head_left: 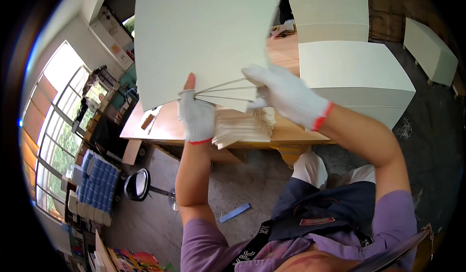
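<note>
Large off-white sheets of board (204,34) are held up in front of me, their lower edges slightly fanned with dark gaps between. My left hand (196,119), in a white glove with a red cuff, grips the lower edge; its bare thumb tip lies on the front face. At the lower right corner, my gloved right hand (289,95) is closed on the fanned edges, its fingertips partly hidden and a little blurred. Just beneath the sheets, a pile of cream boards (242,129) with uneven edges sits at the front of the wooden table (170,119).
Tall stacks of white board (349,63) stand at the right of the table, with another stack (429,53) farther right. A black-seated stool (137,183) and a blue strip (235,213) are on the floor. Blue checked padding (97,175) lies left, near windows.
</note>
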A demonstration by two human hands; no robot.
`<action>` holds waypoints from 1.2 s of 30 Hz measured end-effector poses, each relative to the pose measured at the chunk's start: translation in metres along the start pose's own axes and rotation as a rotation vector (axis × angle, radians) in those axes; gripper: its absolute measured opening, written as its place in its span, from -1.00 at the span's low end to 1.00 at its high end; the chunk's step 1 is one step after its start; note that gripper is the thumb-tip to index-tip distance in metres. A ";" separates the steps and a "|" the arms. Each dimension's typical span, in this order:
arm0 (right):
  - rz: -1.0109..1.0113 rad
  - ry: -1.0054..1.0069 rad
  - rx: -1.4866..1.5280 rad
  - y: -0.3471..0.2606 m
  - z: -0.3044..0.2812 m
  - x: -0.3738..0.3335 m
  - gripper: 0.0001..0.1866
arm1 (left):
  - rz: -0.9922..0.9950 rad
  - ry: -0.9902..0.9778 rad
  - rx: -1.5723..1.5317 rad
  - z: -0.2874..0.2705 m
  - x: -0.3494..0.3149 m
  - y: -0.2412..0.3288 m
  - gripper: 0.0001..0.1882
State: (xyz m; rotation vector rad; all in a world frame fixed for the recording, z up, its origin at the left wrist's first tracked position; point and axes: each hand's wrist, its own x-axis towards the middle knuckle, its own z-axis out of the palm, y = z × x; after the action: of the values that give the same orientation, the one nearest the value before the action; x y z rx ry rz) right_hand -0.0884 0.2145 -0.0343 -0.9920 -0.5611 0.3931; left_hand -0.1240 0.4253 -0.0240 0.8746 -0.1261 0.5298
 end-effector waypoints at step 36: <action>0.260 0.253 -1.495 -0.103 -0.188 -0.209 -0.59 | 0.179 -0.565 0.908 -0.001 -0.094 -0.110 -0.23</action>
State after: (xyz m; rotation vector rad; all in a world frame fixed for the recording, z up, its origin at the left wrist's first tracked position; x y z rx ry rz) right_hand -0.1341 -0.0779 -0.0798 -2.5251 -0.4430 -0.0059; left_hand -0.1515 0.3324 -0.1311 1.9061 -0.5063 0.4887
